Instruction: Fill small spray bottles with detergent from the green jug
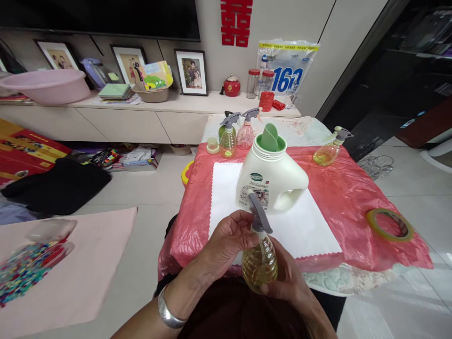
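A clear ribbed spray bottle (259,266) with yellowish liquid in it is held upright at the table's near edge. My left hand (231,238) grips its collar, just below the grey trigger head (259,214). Around the lower body of the bottle wraps my right hand (287,275), thumb near the base. Just beyond stands a large white detergent jug (270,174) with its green pour spout (269,137) showing and no cap on. The jug rests on a white sheet with a scalloped edge (303,235). A pale green cap (212,145) lies at the table's far left.
Other spray bottles, one yellowish (228,143) and one pink (245,135), stand behind the jug. Another spray bottle (326,153) leans at the right, and a tape roll (389,224) lies nearer. Red plastic (353,188) covers the table. Left is a pink surface (95,263) with colourful beads.
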The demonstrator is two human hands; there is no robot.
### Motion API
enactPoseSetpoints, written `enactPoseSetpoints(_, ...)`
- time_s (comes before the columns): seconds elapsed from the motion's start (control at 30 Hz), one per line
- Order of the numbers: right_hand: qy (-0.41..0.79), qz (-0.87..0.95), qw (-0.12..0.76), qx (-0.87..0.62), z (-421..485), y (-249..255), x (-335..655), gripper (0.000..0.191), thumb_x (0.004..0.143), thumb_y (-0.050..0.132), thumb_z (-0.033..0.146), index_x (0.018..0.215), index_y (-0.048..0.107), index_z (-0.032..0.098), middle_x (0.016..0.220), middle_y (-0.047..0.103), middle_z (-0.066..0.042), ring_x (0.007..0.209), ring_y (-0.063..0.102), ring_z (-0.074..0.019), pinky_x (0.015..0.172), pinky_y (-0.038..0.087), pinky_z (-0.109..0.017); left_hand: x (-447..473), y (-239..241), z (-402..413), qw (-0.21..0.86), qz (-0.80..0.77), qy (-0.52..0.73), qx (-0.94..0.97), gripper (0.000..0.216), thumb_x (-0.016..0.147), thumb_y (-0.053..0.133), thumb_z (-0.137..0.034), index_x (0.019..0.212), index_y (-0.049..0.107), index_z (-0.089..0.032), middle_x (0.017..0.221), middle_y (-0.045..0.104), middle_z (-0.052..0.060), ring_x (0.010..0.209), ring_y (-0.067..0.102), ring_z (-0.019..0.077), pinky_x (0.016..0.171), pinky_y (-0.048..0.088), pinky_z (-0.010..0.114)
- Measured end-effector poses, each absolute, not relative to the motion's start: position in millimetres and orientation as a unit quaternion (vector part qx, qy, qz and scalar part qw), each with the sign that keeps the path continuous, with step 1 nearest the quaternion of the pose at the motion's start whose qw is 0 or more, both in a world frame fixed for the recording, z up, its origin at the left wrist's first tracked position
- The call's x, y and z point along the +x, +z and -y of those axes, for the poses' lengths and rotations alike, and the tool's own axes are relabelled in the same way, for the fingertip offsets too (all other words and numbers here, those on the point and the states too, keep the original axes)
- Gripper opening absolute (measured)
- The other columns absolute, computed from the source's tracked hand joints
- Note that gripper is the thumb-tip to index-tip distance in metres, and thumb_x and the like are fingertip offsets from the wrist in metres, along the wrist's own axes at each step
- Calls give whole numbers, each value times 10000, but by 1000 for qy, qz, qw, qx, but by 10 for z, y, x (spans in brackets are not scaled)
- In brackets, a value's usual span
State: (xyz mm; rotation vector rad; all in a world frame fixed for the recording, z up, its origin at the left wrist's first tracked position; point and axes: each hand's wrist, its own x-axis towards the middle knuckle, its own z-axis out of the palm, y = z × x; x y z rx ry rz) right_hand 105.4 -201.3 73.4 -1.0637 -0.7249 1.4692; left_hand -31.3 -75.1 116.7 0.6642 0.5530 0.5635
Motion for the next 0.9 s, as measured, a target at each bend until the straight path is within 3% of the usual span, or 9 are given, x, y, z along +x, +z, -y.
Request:
enactPoseSetpoints(0.1, 614, 321, 557, -459, 2023, 741, 1036, 918, 624, 891, 356, 1440, 480, 260, 1434, 528, -72, 1326, 476, -315, 1032, 432, -380, -293, 1167, 776, 867, -272, 282, 307, 508, 502, 1001, -220, 929, 729, -179, 906, 767, 37, 888, 676, 193, 832, 486, 308)
enactPoseSetpoints(0.3, 601, 325, 559, -470, 2031, 722, 1021, 922, 647, 878, 402, 1455, 461, 250, 1437, 525, -91, 1289, 506, -328, 1039, 433, -414, -334, 1224, 802, 866, -244, 256, 353, 411, 738, 873, -408, 1061, 779, -173, 1048, 779, 102, 1015, 673, 244, 956, 453, 372)
enactPoseSetpoints(0.43, 589, 337, 552, -484, 2035, 687, 1026, 929, 642, 890, 414, 1457, 466, 274, 1473, 495, -82, 1296, 498, -321, 1071, 418, -417, -342, 1233, 802, 863, -247, 274, 346, 405, 723, 890, -413, 1041, 793, -181, 1019, 795, 102, 1000, 684, 244, 983, 446, 391)
enactPoseSetpoints(0.57, 594, 338, 541, -491, 2047, 708, 1013, 961, 628, 896, 430, 1472, 469, 261, 1446, 521, -88, 1306, 494, -330, 1104, 406, -433, -360, 1296, 762, 851, -243, 332, 328, 429, 644, 947, -398, 987, 799, -186, 963, 797, 81, 961, 686, 230, 957, 463, 377)
enactPoseSetpoints(0.9, 609, 248, 551, -514, 2406, 640, 1194, 944, 615, 895, 445, 1464, 492, 358, 1490, 511, -38, 1367, 491, -347, 1076, 486, -401, -678, 1346, 302, 775, -254, 520, 254, 443, 694, 929, -362, 1072, 735, -237, 1039, 763, 14, 844, 683, 139, 833, 554, 270)
